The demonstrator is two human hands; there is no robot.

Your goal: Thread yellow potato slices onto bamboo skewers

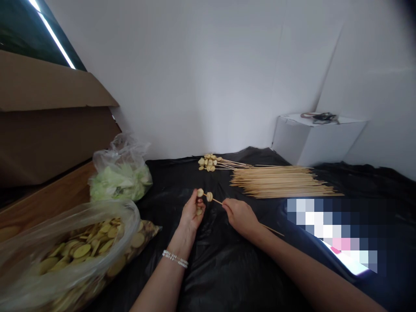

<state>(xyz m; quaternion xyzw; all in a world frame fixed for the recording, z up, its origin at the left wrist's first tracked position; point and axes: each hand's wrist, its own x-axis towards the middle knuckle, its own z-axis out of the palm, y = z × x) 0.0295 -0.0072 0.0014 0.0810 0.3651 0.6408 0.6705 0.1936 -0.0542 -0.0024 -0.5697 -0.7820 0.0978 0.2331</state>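
My right hand (239, 215) is closed round a thin wooden skewer (217, 201), whose rear end sticks out behind it. Pale round slices (209, 196) are threaded near the skewer's front. My left hand (193, 211), with a beaded bracelet at the wrist, pinches another round slice (200, 192) at the tip, and a further slice shows against its curled fingers. Beyond the hands lie several skewers with slices (208, 163) bunched at their left ends. To their right is a wide pile of bare skewers (282, 181).
An open plastic bag of slices (81, 250) fills the lower left. Behind it stand a bag of pale green pieces (121, 181) and a cardboard box (48, 134). A lit, pixelated device (351, 258) lies right; a white box (300, 138) stands behind. Black sheeting (208, 268) covers the surface.
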